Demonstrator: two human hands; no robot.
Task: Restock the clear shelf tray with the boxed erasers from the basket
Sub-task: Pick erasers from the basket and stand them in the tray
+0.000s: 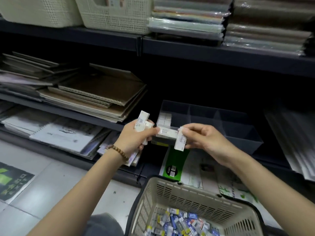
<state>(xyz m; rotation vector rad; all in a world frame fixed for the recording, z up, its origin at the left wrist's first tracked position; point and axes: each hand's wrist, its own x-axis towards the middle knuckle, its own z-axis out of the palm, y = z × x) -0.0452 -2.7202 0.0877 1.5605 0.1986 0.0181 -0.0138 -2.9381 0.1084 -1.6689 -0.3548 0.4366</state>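
Observation:
My left hand point(136, 135) grips a bunch of white eraser boxes point(142, 122) just left of the clear shelf tray point(238, 132). My right hand point(202, 137) pinches one white eraser box point(180, 141) in front of the tray's near-left corner. A few white boxes point(164, 119) stand in the tray's left compartment; the compartments to their right look bare. The beige basket point(170, 189) sits below my hands, with several small blue and white packets point(180, 223) in its bottom.
Stacks of sketch pads and brown boards point(95, 94) fill the shelves at left. Wrapped paper packs point(265, 31) and cream baskets point(112, 12) sit on the upper shelf. A green-labelled pack point(173, 166) lies on the lowest shelf. Tiled floor point(51, 188) lies at lower left.

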